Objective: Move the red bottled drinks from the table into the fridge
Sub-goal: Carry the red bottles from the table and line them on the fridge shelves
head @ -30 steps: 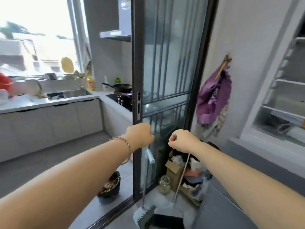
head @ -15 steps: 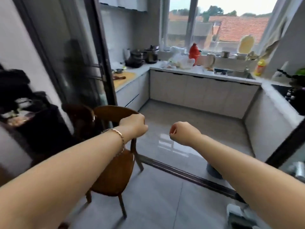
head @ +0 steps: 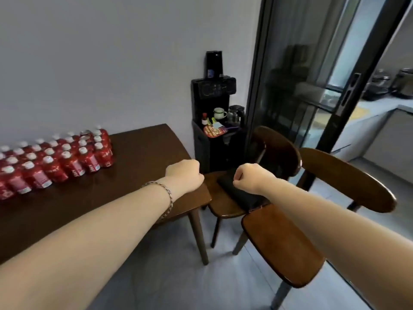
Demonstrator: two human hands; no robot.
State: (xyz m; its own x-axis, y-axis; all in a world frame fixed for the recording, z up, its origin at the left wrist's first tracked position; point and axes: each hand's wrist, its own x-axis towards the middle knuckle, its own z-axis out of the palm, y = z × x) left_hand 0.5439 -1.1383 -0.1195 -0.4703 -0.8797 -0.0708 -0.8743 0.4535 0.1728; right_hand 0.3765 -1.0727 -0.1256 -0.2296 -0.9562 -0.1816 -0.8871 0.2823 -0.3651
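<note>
Bottles [head: 55, 159]?
Red, capped, in rows on the table [head: 138, 157], at my left; none in hand.
Hands?
Left hand [head: 185, 175], right hand [head: 250, 177]: both fisted, empty, apart. Step, I judge: approach. Next: reach left, grip one bottle.

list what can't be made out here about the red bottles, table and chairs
Head view:
red bottles: the rows run off the left edge, so no full count; label print is blurred.
table: its left end is cut by that edge; the left forearm covers its near side.
black item on the far chair: the right hand hides part; what it is cannot be told.
The fridge is out of frame.
</note>
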